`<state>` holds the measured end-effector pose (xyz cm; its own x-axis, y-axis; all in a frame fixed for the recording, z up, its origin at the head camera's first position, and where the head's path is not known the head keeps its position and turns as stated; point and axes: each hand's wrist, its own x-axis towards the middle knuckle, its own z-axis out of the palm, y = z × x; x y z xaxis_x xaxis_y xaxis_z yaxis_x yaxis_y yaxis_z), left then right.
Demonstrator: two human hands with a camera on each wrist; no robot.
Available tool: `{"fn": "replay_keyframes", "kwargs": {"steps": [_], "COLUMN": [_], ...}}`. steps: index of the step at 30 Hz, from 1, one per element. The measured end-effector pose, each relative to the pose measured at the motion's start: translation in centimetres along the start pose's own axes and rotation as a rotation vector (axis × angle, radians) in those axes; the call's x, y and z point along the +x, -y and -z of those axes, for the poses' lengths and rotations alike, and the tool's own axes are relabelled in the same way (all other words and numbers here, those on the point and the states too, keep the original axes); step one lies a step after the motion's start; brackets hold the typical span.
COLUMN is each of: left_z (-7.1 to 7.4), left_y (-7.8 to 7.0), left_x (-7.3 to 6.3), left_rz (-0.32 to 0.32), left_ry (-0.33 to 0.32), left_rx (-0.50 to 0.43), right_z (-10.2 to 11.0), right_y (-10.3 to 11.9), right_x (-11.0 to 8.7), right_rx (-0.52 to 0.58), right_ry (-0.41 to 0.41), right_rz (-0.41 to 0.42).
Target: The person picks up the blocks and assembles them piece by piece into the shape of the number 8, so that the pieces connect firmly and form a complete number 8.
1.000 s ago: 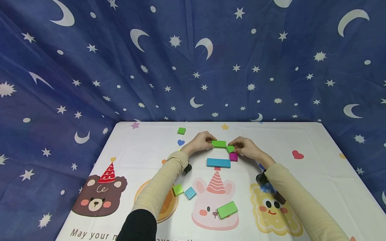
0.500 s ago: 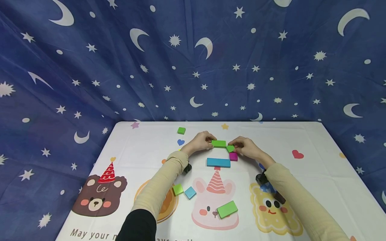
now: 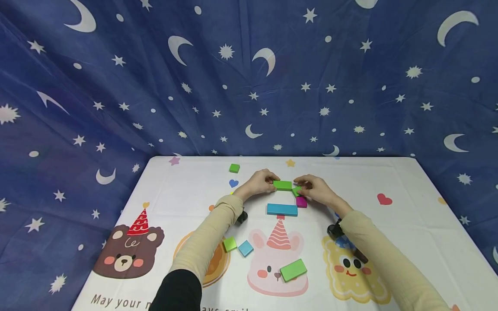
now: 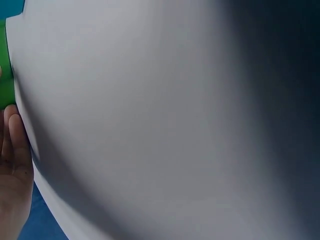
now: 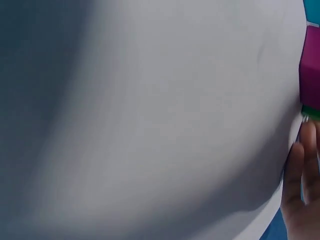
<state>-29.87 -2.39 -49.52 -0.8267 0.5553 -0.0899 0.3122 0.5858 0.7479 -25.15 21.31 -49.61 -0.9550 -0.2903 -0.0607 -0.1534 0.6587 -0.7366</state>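
On the far middle of the table, my left hand point(image 3: 260, 183) holds the left end of a long green block point(image 3: 282, 185), its thumb at the near side. In the left wrist view, fingertips point(image 4: 16, 122) meet the end of that block point(image 4: 7, 90). My right hand point(image 3: 317, 188) is at a small green block point(image 3: 296, 191), the thumb overlapping it and the index finger spread above it. A magenta block point(image 3: 301, 202) lies just nearer, under the right hand's edge. A long blue block point(image 3: 282, 210) lies in front of these, parallel to the long green one.
A small green block point(image 3: 234, 168) lies at the back left. Nearer me are another small green block point(image 3: 229, 244), a small blue block point(image 3: 245, 248) and a larger green block point(image 3: 293, 270). A dark blue starry curtain point(image 3: 249, 86) hangs behind the white printed tablecloth point(image 3: 350, 172).
The right hand has shifted slightly left, its index finger has lifted off the small green block, and its thumb covers more of that block. The left hand has stayed still.
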Motion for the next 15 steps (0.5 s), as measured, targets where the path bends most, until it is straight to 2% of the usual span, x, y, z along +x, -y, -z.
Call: {"fn": "replay_keyframes", "kwargs": {"steps": [6, 15], "left_z": [0.02, 0.65], "left_y": [-0.01, -0.32], "left_x": [0.1, -0.33], "left_rz": [-0.011, 0.0], "left_ry": [0.0, -0.019], "left_rx": [-0.007, -0.01], "right_z": [-0.43, -0.67], "right_y": [0.12, 0.35], "right_x": [0.33, 0.72], "right_rx": [-0.032, -0.049], "right_ry": [-0.046, -0.052], "right_rz": [-0.017, -0.03]}}
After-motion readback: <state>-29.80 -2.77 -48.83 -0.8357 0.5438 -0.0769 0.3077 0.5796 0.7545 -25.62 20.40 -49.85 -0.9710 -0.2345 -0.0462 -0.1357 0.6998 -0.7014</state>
